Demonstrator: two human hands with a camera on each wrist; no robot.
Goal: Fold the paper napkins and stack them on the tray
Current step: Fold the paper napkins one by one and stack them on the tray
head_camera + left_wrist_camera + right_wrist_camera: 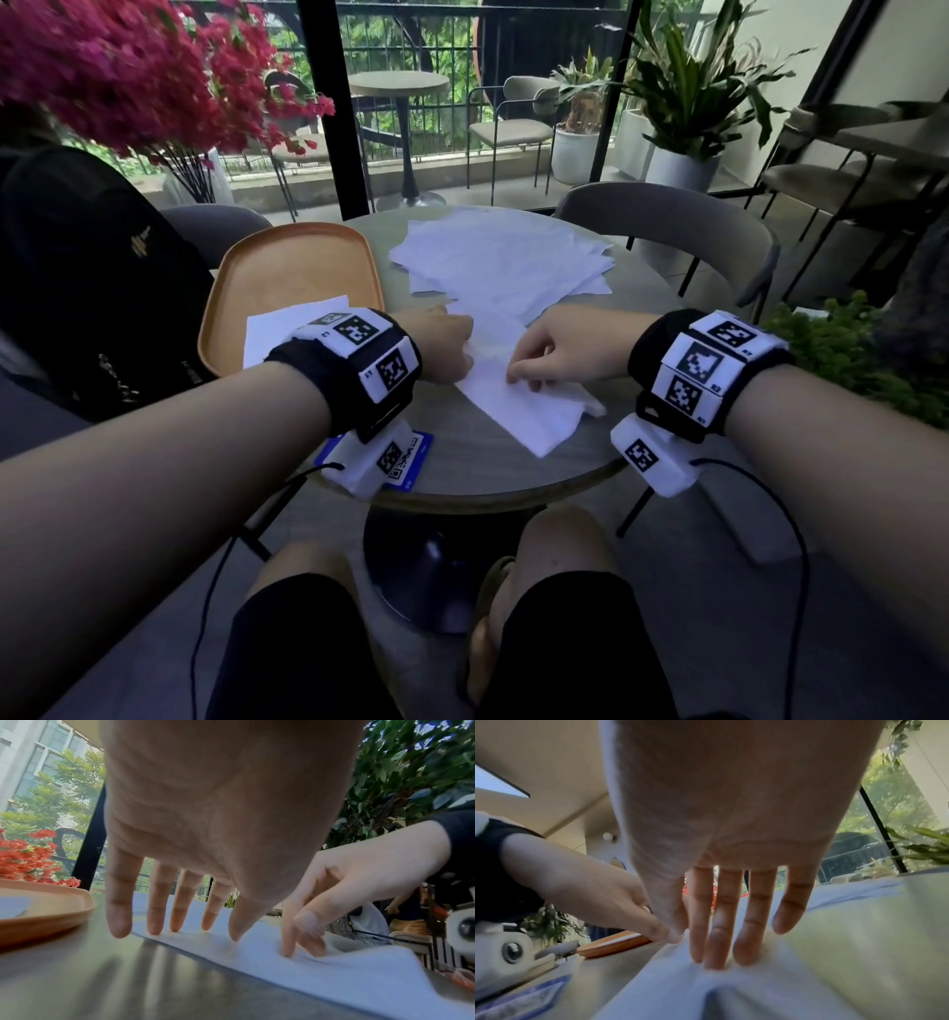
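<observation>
A white napkin [518,406], folded into a long strip, lies slanted on the round table [488,478] between my hands. My left hand [447,349] presses its left edge with straight fingers [154,929]. My right hand [529,375] presses the strip's middle with straight fingertips [716,961], and the paper puckers there. An orange tray [287,267] sits at the left with one folded napkin [277,329] on its near part. A loose pile of unfolded napkins [503,262] lies at the back of the table.
A blue QR card [411,457] lies at the table's near edge under my left wrist. A black backpack [92,288] fills the chair on the left. A grey chair [693,231] stands behind the table on the right, and red flowers [128,77] hang over the far left.
</observation>
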